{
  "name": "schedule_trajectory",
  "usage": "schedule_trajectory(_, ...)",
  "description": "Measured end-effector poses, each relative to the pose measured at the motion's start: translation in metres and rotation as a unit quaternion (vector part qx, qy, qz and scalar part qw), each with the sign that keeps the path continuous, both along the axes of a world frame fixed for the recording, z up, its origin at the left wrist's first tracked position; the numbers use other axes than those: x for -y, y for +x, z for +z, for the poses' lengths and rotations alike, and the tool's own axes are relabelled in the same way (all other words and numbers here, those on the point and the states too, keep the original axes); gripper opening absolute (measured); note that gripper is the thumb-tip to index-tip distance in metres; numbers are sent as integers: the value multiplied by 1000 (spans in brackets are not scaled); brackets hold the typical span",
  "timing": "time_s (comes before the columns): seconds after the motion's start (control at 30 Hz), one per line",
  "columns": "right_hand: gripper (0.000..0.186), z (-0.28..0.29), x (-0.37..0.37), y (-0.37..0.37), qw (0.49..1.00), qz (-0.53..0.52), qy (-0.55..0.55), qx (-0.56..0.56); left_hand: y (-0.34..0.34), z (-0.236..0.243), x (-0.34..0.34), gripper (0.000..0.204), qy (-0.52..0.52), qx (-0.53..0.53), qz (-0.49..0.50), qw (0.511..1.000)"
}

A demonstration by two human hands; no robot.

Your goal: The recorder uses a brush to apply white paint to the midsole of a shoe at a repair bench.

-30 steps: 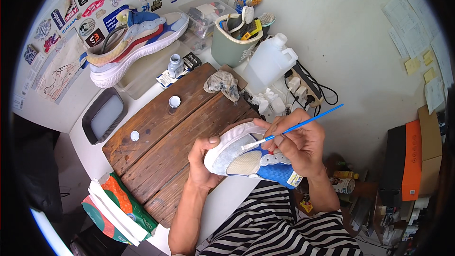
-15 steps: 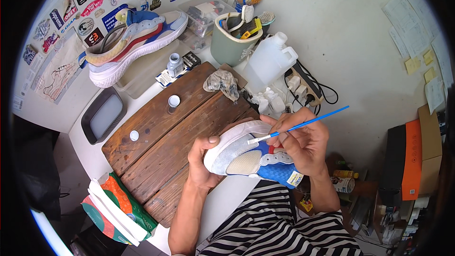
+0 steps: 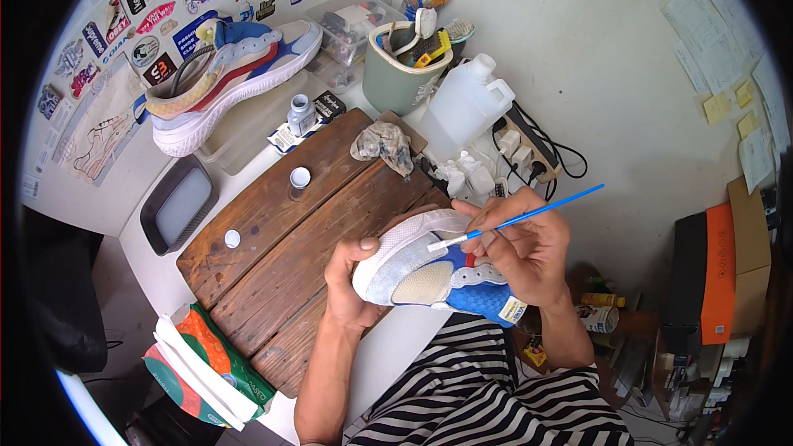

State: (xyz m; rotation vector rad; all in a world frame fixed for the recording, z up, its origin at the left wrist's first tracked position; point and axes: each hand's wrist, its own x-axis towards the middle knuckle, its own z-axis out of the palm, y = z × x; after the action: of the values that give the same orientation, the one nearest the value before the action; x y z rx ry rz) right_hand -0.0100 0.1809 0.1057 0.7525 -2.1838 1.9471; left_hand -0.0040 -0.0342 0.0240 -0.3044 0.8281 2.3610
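My left hand (image 3: 350,281) is closed round the toe end of a sneaker (image 3: 423,281), its thumb on the white sole edge. The shoe is tilted on its side, with blue, cream, grey and red panels. In my right hand (image 3: 529,244) is a thin blue paintbrush (image 3: 537,212), pinched between the fingers. The brush's white, flat tip rests at the grey panel near the toe, just beside the sole. My right hand's lower fingers lie against the shoe's upper. A small open bottle (image 3: 301,115) of greyish-blue paint stands beyond the wooden board.
The dark wooden board (image 3: 273,239) carries white caps (image 3: 301,177) and a stained rag (image 3: 382,147). Behind are a matching sneaker (image 3: 239,74), a green bucket (image 3: 396,83) of brushes, a plastic jug (image 3: 462,107) and a power strip (image 3: 529,144). A tissue pack (image 3: 211,363) lies at left.
Hands, shoe and brush stay nearly in place, with the brush tip shifted very slightly left along the grey panel. The whole view has moved a little.
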Motion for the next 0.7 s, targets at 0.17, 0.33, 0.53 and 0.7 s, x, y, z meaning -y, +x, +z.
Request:
schedule_trajectory(0.17, 17, 3, -3, 1, 1000, -13, 14, -6, 1, -8, 0, 81, 12, 27, 20, 999)
schedule_trajectory(0.33, 15, 12, 16, 3, 999, 15, 23, -23, 1, -11, 0, 80, 34, 23, 22, 999)
schedule_trajectory(0.53, 13, 12, 20, 2, 999, -6, 47, -25, 0, -11, 0, 80, 40, 14, 19, 999)
schedule_trajectory(0.7, 16, 6, 4, 2, 999, -22, 37, -20, 1, -11, -1, 79, 46, 15, 21, 999)
